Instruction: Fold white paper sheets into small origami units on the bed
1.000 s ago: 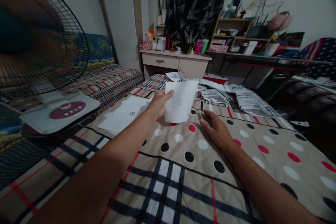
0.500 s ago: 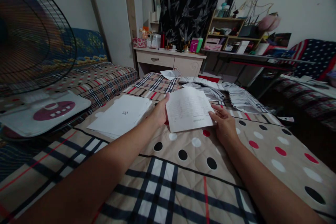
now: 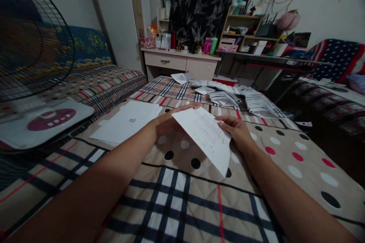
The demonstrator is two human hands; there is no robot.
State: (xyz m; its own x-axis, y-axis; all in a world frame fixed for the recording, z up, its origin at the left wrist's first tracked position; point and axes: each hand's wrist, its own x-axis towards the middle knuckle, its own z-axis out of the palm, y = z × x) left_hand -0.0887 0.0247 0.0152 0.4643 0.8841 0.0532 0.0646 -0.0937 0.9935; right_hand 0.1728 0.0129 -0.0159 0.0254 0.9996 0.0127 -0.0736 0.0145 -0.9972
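Note:
A white printed paper (image 3: 207, 134) with lines of text, apparently folded to a pointed edge, is held tilted above the bed. My right hand (image 3: 236, 131) pinches its right edge between thumb and fingers. My left hand (image 3: 168, 122) is at its upper left, partly behind it; a fingertip shows over the top edge, while most of its fingers are hidden. Left of my left arm, a stack of white sheets (image 3: 125, 121) with a small dark mark on top lies on the bedspread. Farther back are rows of folded papers (image 3: 258, 100) and a separate folded paper (image 3: 181, 78).
A patterned bedspread (image 3: 176, 197) covers the bed under my arms. A standing fan (image 3: 51, 117) is close at the left. At the far end are a white dresser (image 3: 171, 60) with bottles on it, a hanging dark shirt (image 3: 201, 3) and a shelf unit (image 3: 245, 30).
The paper has turned clockwise, its lower corner now pointing toward me. My left hand has moved from its left edge to partly behind it. The view has shifted slightly.

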